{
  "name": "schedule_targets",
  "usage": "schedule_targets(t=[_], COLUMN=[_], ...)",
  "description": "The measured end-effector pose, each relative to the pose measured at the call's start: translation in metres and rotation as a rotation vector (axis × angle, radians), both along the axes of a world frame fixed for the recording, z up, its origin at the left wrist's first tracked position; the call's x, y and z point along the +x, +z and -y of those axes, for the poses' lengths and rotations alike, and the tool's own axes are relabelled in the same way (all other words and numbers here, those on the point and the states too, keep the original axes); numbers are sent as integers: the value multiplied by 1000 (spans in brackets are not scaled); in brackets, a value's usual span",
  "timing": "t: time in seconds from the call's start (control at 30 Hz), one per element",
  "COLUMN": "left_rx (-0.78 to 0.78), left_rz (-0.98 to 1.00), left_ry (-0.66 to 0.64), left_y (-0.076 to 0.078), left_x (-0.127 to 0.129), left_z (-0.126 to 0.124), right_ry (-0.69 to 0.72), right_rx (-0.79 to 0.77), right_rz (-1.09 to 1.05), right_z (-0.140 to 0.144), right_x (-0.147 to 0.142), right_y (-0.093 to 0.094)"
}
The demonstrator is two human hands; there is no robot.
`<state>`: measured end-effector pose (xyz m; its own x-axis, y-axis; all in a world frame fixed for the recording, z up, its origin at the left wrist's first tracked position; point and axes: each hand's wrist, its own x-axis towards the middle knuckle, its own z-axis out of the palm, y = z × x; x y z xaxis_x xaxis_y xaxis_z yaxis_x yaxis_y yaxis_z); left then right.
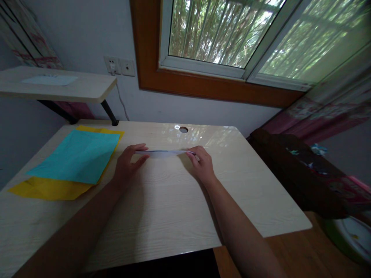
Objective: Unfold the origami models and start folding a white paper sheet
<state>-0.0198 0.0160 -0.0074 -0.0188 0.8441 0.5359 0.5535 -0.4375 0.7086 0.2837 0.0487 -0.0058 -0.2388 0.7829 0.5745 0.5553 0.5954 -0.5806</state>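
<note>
A thin white sheet that looks like paper (164, 151) is held nearly edge-on to me above the desk, so its face hardly shows. My left hand (129, 161) pinches its left end between thumb and fingers. At the other end, my right hand (202, 162) grips the sheet in the same way. Left of my left hand, a turquoise sheet (82, 154) lies on top of a larger yellow sheet (55, 188), whose edges stick out around it.
The pale wooden desk (174, 208) has a round cable hole (183, 129) near its back edge. A raised shelf (95, 87) on black legs stands at the back left. Behind are a wall socket (112, 65) and a window (208, 34). A dark piece of furniture (284, 166) stands right.
</note>
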Motion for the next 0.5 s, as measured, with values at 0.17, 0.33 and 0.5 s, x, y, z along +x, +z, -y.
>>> schedule_targets(t=[0.17,0.33,0.5], left_rx=[-91,-162,-272], left_rz=[294,349,526], left_ry=[-91,-112,-188], left_y=[-13,-9,-10], left_x=[1,3,4], left_z=[-8,-6,-5], right_ry=[-29,21,28], right_rx=[-91,-217,-337], right_rz=[-117,-168,-212], right_z=[0,0,-2], right_x=[1,-2,-2], right_y=[-1,-3,-6])
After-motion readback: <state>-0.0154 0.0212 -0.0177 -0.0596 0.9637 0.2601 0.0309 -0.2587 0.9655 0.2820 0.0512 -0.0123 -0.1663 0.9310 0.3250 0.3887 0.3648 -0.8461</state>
